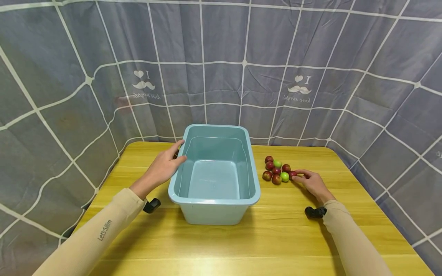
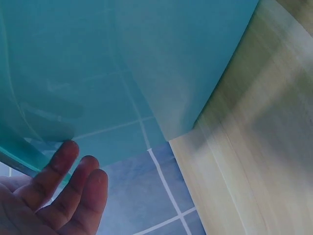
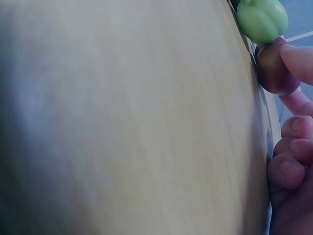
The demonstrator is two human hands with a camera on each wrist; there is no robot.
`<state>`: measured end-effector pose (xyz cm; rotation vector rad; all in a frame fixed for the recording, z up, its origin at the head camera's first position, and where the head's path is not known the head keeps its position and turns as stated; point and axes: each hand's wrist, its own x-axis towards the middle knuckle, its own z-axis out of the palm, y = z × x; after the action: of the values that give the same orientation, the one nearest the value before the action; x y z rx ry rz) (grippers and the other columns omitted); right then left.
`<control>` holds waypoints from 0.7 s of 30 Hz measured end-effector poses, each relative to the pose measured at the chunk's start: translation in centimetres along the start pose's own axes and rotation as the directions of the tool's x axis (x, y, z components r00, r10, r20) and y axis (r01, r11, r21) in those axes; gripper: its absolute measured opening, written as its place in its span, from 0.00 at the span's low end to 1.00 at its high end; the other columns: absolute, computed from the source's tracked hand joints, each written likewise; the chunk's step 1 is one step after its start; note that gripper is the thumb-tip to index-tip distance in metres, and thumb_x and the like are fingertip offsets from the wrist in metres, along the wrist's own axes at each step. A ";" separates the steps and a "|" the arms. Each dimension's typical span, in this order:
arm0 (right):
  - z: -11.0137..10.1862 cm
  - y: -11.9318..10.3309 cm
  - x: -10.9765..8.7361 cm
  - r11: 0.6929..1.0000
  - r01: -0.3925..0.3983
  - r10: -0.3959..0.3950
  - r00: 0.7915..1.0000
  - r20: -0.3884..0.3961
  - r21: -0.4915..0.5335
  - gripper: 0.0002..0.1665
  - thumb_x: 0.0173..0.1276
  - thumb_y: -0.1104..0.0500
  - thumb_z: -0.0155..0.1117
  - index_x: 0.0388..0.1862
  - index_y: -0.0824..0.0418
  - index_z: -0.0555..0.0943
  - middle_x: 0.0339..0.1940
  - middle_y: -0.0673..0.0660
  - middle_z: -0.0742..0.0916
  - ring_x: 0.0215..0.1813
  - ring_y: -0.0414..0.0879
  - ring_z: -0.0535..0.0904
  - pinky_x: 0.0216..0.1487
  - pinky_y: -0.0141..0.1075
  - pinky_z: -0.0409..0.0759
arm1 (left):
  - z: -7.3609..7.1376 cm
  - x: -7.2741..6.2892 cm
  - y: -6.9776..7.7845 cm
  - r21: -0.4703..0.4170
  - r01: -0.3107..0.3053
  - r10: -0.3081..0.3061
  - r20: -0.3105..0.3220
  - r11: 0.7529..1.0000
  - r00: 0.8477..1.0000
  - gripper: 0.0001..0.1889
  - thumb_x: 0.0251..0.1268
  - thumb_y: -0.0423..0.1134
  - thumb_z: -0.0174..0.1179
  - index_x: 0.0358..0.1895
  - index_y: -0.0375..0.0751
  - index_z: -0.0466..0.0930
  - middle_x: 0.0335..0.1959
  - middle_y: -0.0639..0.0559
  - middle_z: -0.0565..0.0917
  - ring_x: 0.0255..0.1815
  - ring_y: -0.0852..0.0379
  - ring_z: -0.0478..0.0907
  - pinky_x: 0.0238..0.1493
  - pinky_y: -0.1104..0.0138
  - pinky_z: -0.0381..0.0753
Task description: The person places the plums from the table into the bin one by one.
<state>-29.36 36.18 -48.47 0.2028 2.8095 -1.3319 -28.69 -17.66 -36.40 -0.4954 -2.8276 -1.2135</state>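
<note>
Beside the fruit cluster, my right hand (image 1: 312, 183) pinches a dark red plum (image 3: 274, 68) between thumb and index finger, with its other fingers curled in towards the palm. A green plum (image 3: 263, 20) lies right against it in the right wrist view. Several more red plums (image 1: 269, 165) and another green plum (image 1: 277, 164) make up the cluster on the table. My left hand (image 1: 164, 165) holds the left rim of a light blue plastic tub (image 1: 213, 201), its thumb over the rim and its fingers along the outer wall. Nothing lies inside the tub.
The wooden table (image 1: 276, 237) carries the tub at its middle and the fruit to the right of it. A grey curtain (image 1: 221, 84) with a white grid hangs behind the table and along both sides. Black wrist cameras (image 1: 315, 212) sit under both sleeves.
</note>
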 end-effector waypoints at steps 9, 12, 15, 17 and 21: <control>-0.2 -0.5 -0.2 1.000 -0.008 0.008 1.000 -0.011 -0.019 0.40 0.70 0.37 0.63 0.69 0.64 0.75 0.56 0.66 0.78 0.48 0.54 0.70 0.42 0.37 0.67 | -0.5 0.0 0.5 0.154 0.013 -0.016 0.012 0.988 1.000 0.38 0.75 0.60 0.47 0.82 0.52 0.51 0.61 0.41 0.80 0.55 0.44 0.80 0.53 0.47 0.77; -0.3 -0.5 -0.2 1.000 -0.014 0.014 1.000 -0.017 -0.020 0.40 0.70 0.37 0.63 0.68 0.64 0.76 0.44 0.60 0.78 0.41 0.50 0.70 0.38 0.36 0.68 | -0.9 0.2 0.7 0.223 0.001 -0.005 0.016 0.975 1.000 0.39 0.74 0.64 0.46 0.82 0.51 0.52 0.60 0.42 0.81 0.56 0.45 0.80 0.52 0.46 0.77; -0.2 -0.4 -0.2 1.000 -0.017 0.016 1.000 -0.020 -0.024 0.40 0.69 0.36 0.63 0.68 0.63 0.76 0.42 0.57 0.78 0.40 0.49 0.70 0.38 0.35 0.68 | -1.2 0.3 0.9 0.255 0.001 -0.005 0.016 0.967 1.000 0.41 0.73 0.67 0.44 0.82 0.50 0.53 0.65 0.43 0.78 0.60 0.43 0.78 0.54 0.44 0.76; -0.3 -0.4 -0.2 1.000 -0.020 0.020 1.000 -0.017 -0.024 0.40 0.69 0.36 0.63 0.68 0.63 0.76 0.45 0.59 0.78 0.43 0.50 0.70 0.40 0.35 0.68 | -1.3 0.4 1.1 0.266 0.005 -0.009 0.016 0.964 1.000 0.42 0.73 0.69 0.43 0.82 0.49 0.53 0.70 0.42 0.74 0.65 0.40 0.75 0.57 0.41 0.75; -0.3 -0.3 -0.1 0.999 -0.030 0.030 0.999 -0.019 -0.022 0.41 0.69 0.35 0.62 0.69 0.62 0.76 0.53 0.62 0.79 0.47 0.51 0.70 0.42 0.35 0.69 | -1.1 0.5 1.2 0.294 0.018 -0.023 0.013 0.956 1.000 0.42 0.73 0.68 0.42 0.82 0.47 0.51 0.75 0.40 0.68 0.71 0.37 0.69 0.61 0.38 0.71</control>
<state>-29.33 36.22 -48.04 0.2570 2.8234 -1.2993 -28.92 -17.53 -34.71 -0.4606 -2.9590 -0.7703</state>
